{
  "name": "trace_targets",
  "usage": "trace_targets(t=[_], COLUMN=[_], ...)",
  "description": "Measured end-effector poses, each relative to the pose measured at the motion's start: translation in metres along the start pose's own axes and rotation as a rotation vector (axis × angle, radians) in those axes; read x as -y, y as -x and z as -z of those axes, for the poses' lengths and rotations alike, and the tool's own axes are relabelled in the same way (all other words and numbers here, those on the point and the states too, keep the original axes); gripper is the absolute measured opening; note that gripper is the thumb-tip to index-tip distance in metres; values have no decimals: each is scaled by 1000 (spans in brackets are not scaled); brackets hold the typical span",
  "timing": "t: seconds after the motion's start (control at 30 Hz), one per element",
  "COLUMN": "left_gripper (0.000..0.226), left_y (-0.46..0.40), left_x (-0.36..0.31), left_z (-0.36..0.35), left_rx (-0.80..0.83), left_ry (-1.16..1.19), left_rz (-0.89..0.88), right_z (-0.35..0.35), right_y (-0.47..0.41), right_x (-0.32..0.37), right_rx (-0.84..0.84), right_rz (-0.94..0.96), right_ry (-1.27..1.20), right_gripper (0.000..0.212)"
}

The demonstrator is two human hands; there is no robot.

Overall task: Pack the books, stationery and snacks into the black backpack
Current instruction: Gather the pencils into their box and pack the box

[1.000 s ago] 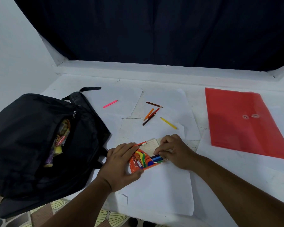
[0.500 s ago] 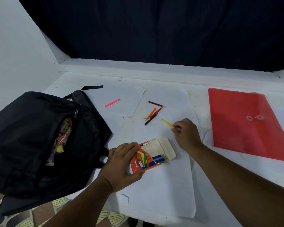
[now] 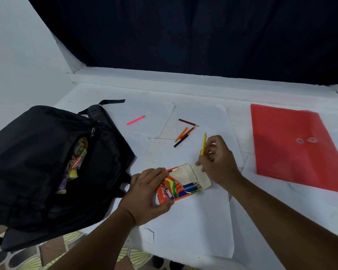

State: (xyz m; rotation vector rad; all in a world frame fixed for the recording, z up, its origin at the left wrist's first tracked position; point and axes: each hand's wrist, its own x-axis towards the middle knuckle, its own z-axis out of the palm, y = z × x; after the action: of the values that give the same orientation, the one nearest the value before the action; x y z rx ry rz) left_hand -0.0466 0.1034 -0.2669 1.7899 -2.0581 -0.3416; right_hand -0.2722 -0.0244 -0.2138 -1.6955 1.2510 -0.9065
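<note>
Across the middle of the frame runs a white tabletop (image 3: 281, 221) covered with loose sheets of white paper (image 3: 193, 230), some overlapping and torn at the edges; behind it a low white ledge meets a dark navy curtain (image 3: 183, 32) that fills the top of the frame, and a pale wall (image 3: 18, 55) stands at the upper left. At the lower left, patterned floor tiles (image 3: 47, 256) show under the tabletop's edge. The black backpack (image 3: 37, 162) slumps at the left edge of the tabletop, its mouth unzipped with bright snack wrappers (image 3: 76, 158) showing inside. Near the centre, the left hand (image 3: 148, 193) holds down an orange pencil box (image 3: 181, 184), fingers curled over its near end, its flap open and blue and green pencils lying inside. Just above the box, the right hand (image 3: 217, 162) has its grip pinching a yellow pencil (image 3: 204, 143) that points up the frame. Further up lie a loose cluster of brown, orange and red pencils (image 3: 183, 133), and to their left, apart, a pink pencil (image 3: 135, 120). A red plastic envelope (image 3: 293, 147) with a string-and-button clasp lies flat at the right.
</note>
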Motion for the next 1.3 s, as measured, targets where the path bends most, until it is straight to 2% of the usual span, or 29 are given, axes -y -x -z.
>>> trace_targets(t=[0.1,0.23,0.47,0.6,0.93,1.03,1.13,1.3], left_gripper=[80,81,81,80,80,80,79,78], left_y=[0,0,1,0,1,0,0,1], left_x=[0,1,1,1,-1,-2,-3,-3], left_z=[0,-1,-1,-1,-1,0,0,0], left_rx=[-6,4,1,1,7,11,10,7], left_ry=[-5,-12,-8,-4,-2,-8,-4,-5], left_rz=[-5,7,15,10,21,23,23,24], right_z=[-4,-3,1,4,-6,-6,0,-3], right_y=[6,12,14,13,16,18,14,13], right_x=[-2,-8,-15,-24,-25,-22,-20,-19], right_rx=[119,183,279,331,414,409,373,447], right_rz=[17,25,91,134,389,375,328,335], right_ry=[52,13,186,254,579,594,580,638], right_gripper=[43,17,23,7,31,38,30,23])
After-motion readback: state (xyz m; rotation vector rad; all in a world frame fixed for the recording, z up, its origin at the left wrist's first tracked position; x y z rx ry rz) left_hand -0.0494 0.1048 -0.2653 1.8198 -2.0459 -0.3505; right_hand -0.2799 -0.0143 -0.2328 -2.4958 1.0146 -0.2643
